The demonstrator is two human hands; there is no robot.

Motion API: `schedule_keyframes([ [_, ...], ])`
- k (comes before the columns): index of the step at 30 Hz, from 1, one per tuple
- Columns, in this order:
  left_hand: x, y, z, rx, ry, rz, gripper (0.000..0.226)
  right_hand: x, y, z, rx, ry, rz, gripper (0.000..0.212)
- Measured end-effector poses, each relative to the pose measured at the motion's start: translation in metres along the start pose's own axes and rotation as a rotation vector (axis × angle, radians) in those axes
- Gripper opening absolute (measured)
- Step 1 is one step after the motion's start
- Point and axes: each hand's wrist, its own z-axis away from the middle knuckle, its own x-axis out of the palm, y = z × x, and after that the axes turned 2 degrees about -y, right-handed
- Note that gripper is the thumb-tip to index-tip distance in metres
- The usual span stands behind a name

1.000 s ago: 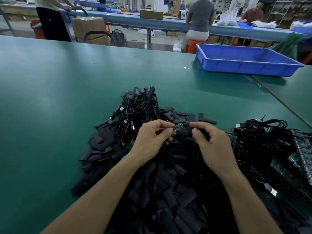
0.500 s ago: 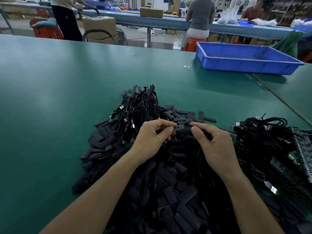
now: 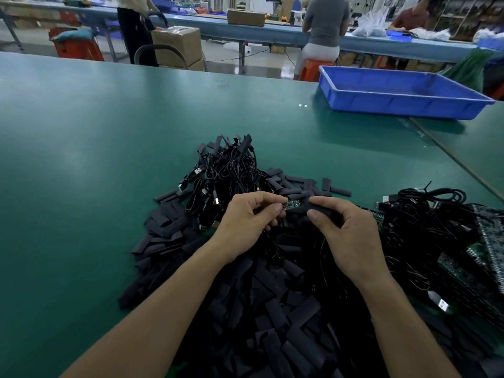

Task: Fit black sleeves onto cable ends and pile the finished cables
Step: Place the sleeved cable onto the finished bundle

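Fitting a sleeve (image 3: 323, 210), centre of frame
Fingers of the left hand (image 3: 245, 221) pinch the board (image 3: 294, 204); the right hand (image 3: 351, 236) fingers clamp the sleeve. Next, likely: slide it on squarely.

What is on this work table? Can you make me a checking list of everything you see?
Surface: green table, smooth and a bit shiny.
Job's things: small green board meeting a black sleeve; heap of loose sleeves under the arms.
Clutter: blue tray at the far right; spare boards at the right edge.
Hands: left hand pinches the board; right hand holds the sleeve.
Cables: cable pile beyond the hands; second cable pile on the right.
Surroundings: cardboard boxes, other tables, a seated person on an orange stool.
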Motion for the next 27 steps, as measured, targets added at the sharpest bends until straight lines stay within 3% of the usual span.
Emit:
schedule_keyframes([
  [18, 0.0, 0.0019, 0.0004, -0.006, -0.022, -0.017, 0.021, -0.0001, -0.0004, -0.0007, -0.032, -0.017, 0.037, 0.028],
  [27, 0.0, 0.0027, 0.0, -0.011, -0.03, -0.013, 0.02, -0.0016, -0.0011, -0.0001, -0.044, 0.015, 0.051, 0.021],
])
